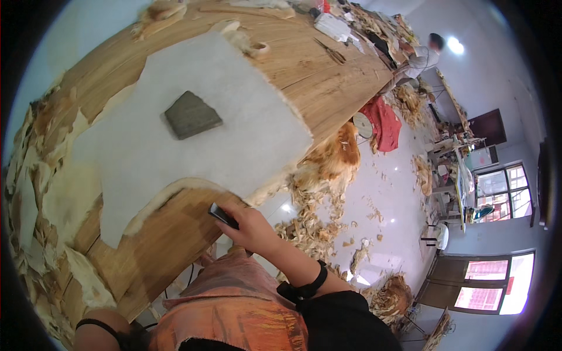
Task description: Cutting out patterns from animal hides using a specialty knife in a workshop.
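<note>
My right hand is closed around a small black object with a rounded, shiny end, held over the table's near edge. What kind of object it is, I cannot make out. Beyond it a large pale hide lies flat, with fur showing along its rim. A dark grey angular slab rests on the hide, apart from my hand. Of my left arm only a part with a black band shows at the lower left; no left hand can be made out with certainty.
The wooden table carries scissors, a white package and fur scraps. Pale hide pieces lie along its left side. Brown fur hangs by the right edge, with scraps on the floor. Another person works farther off.
</note>
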Motion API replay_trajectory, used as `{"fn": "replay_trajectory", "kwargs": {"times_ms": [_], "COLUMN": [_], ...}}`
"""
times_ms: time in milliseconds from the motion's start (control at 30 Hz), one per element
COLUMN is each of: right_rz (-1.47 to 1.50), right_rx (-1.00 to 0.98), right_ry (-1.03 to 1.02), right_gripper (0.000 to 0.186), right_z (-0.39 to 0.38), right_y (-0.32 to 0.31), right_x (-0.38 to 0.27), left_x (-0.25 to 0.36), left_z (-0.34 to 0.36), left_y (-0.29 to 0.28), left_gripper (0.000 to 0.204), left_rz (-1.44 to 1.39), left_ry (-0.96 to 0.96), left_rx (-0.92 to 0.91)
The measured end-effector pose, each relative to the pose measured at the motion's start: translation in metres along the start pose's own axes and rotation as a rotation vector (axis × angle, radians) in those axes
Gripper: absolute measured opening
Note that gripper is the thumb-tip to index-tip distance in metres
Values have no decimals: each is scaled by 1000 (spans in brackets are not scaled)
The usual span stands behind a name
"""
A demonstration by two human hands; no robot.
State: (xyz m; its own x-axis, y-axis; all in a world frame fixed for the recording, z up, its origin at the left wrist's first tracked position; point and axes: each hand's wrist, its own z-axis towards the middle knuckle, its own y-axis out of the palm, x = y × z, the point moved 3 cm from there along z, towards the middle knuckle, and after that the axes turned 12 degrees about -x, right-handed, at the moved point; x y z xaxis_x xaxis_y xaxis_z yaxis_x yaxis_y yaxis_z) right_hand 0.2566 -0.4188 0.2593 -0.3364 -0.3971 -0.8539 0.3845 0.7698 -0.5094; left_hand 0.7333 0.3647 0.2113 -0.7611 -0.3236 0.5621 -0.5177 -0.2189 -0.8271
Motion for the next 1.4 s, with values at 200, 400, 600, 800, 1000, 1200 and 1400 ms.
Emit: {"fn": "replay_trajectory", "kwargs": {"times_ms": [200,400,600,800,1000,1200,1400], "right_rz": [9,-155,-360,-389,-451,-533,-533], "right_rx": [-113,-47,47,198,-20,-43,-22], "right_ry": [-28,-156,-94,-51,-202,-143,-116], "right_gripper": [30,28,30,36,39,46,49], "right_z": [13,38,103,153,187,191,191], "right_y": [-50,-152,-245,-293,-230,-203,-206], "right_x": [27,63,134,158,125,100,93], "left_x": [41,304,512,458,627,368,280], "left_z": [78,278,424,357,632,729,750], "left_y": [68,140,172,142,137,168,165], "left_gripper": [38,41,43,45,48,54,40], "left_rz": [-24,-86,-69,-61,-31,274,430], "left_ry": [116,189,183,200,221,-299,-578], "left_rx": [51,87,206,293,381,267,269]}}
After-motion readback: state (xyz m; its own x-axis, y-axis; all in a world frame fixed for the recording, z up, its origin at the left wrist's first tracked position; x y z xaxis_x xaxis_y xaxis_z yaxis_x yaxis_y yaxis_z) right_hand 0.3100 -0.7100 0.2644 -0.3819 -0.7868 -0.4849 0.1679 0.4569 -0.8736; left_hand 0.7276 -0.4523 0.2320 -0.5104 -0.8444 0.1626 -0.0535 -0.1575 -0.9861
